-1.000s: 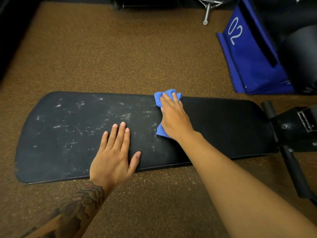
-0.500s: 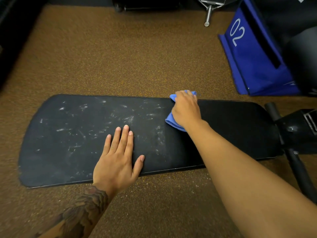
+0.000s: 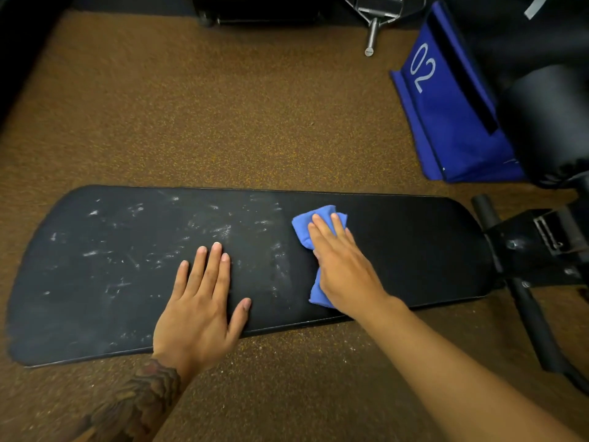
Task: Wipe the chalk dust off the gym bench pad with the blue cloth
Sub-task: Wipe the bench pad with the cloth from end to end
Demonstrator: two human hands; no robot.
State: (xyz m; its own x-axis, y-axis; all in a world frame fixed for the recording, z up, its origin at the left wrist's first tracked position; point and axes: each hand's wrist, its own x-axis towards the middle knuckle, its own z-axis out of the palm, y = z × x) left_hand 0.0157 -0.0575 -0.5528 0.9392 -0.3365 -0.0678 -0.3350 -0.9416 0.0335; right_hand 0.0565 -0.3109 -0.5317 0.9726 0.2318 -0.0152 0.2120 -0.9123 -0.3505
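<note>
The black bench pad [image 3: 414, 250] lies lengthwise across the view. White chalk smears [image 3: 134, 250] cover its left half, while its right half looks dark and clean. My right hand [image 3: 344, 269] presses flat on the blue cloth [image 3: 302, 224] near the pad's middle, at the border between the dusty and clean parts. The cloth sticks out beyond my fingertips and below my palm. My left hand [image 3: 200, 301] rests flat on the pad with fingers spread, left of the cloth and holding nothing.
Speckled brown rubber floor [image 3: 223, 122] surrounds the pad. The bench's black metal frame and leg [image 3: 535, 282] stand at the right end. A blue pad marked 02 [image 3: 446, 100] leans at the back right beside a black roller. A chrome bar end [image 3: 371, 36] pokes in at the top.
My right hand slid the cloth from the pad's far edge back toward me, across the pad's middle. My left hand stayed planted.
</note>
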